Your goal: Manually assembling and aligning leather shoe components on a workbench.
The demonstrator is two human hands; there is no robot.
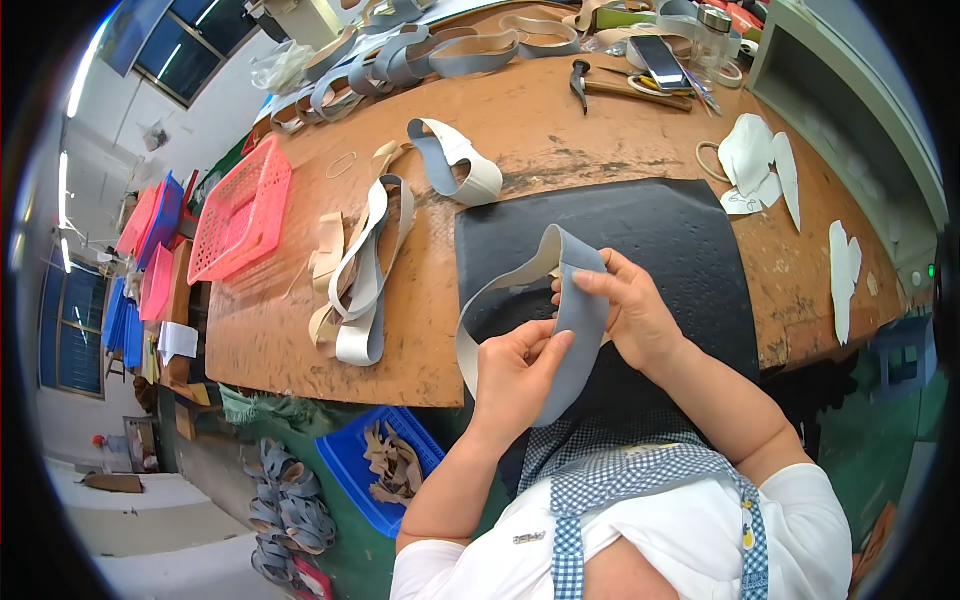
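Observation:
A wide blue-grey strip (583, 345), pale on its inner face and joined in a loop, is held up in both hands over a black mat (690, 240). My left hand (515, 375) pinches the lower part of the band, thumb along its edge. Higher up, my right hand (632, 305) grips it with the thumb on the grey face and the fingers behind, partly hidden. To the left of the mat lie several overlapping white, tan and grey strips (376, 265). Another white-and-grey loop (478, 180) rests just beyond the mat's far left corner.
A pink basket (240, 210) stands at the table's left edge. Many strip loops (475, 52) line the back. A hammer (630, 90), phone (660, 62) and glass jar (711, 45) sit back right, with white cut pieces (748, 155) nearer. Below is a blue crate (350, 470) of scraps.

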